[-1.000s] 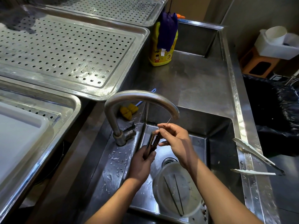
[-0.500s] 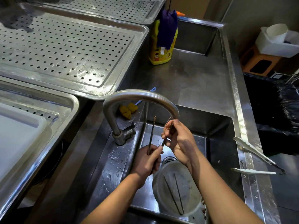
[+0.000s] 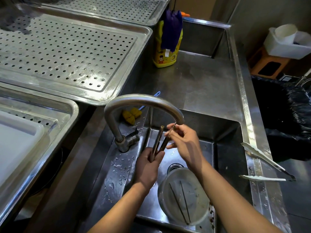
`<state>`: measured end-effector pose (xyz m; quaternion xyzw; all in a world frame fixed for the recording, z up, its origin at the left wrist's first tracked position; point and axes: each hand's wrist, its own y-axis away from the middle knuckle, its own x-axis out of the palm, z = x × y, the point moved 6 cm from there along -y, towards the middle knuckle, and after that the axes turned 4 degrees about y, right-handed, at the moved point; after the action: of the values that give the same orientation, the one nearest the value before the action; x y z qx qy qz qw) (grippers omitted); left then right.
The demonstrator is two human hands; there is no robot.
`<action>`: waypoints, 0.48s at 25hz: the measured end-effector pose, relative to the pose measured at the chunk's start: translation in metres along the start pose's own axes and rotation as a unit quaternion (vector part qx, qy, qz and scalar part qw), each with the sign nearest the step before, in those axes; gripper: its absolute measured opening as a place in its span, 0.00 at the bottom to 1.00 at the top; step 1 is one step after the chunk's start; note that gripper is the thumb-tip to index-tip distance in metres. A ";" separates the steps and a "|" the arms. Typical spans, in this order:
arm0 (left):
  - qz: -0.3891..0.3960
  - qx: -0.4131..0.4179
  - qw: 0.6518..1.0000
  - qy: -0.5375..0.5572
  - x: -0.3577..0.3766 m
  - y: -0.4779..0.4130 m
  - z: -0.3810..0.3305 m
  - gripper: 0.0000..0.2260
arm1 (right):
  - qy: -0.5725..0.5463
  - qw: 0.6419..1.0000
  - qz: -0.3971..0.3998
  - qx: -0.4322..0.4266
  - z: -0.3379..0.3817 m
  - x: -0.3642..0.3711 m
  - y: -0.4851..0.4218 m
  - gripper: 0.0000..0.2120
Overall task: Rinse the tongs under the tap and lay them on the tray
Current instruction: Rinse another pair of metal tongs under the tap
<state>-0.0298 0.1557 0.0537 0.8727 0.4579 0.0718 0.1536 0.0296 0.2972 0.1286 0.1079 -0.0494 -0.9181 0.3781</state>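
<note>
Over the sink (image 3: 225, 148), my left hand (image 3: 148, 167) grips the hinge end of dark thin tongs (image 3: 158, 140), tips pointing up towards the tap's spout (image 3: 144, 102). The two arms stand spread in a narrow V. My right hand (image 3: 185, 142) pinches the right arm near its tip, just below the spout's mouth. I cannot tell whether water runs. The perforated steel tray (image 3: 67, 52) lies at the upper left.
A round container (image 3: 185, 195) holding two thin sticks sits in the sink by the drain. Large steel tongs (image 3: 265, 163) lie on the sink's right rim. A yellow bottle (image 3: 165, 52) with a dark cloth stands behind. A yellow sponge (image 3: 131, 115) lies near the tap. A black bin bag (image 3: 286, 118) is right.
The tongs went from shut and tilted to upright with arms spread. My right hand slid from the tip area onto the right arm, and my left hand shifted slightly lower.
</note>
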 end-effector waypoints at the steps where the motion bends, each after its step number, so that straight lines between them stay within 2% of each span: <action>1: -0.010 0.015 1.000 -0.017 -0.003 0.001 -0.001 0.12 | 0.039 0.999 -0.001 0.007 -0.008 0.003 0.005 0.09; 4: -0.022 0.042 0.998 -0.041 -0.007 0.006 -0.004 0.08 | 0.079 0.995 -0.042 0.036 -0.014 -0.004 0.002 0.05; 7: -0.012 0.063 0.996 -0.058 -0.002 0.009 -0.008 0.06 | 0.076 0.993 -0.082 0.035 -0.005 -0.011 -0.007 0.12; 9: 0.024 0.028 0.999 -0.018 0.002 0.004 -0.008 0.07 | 0.007 0.997 -0.050 0.052 -0.004 -0.007 -0.006 0.11; 12: 0.098 -0.047 0.992 0.071 0.006 -0.005 -0.007 0.14 | -0.170 0.980 0.060 0.082 -0.006 0.003 0.004 0.13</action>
<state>-0.0322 0.1650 0.0586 0.8979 0.3759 0.1698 0.1540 0.0317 0.2928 0.1231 -0.0223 -0.1950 -0.8915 0.4082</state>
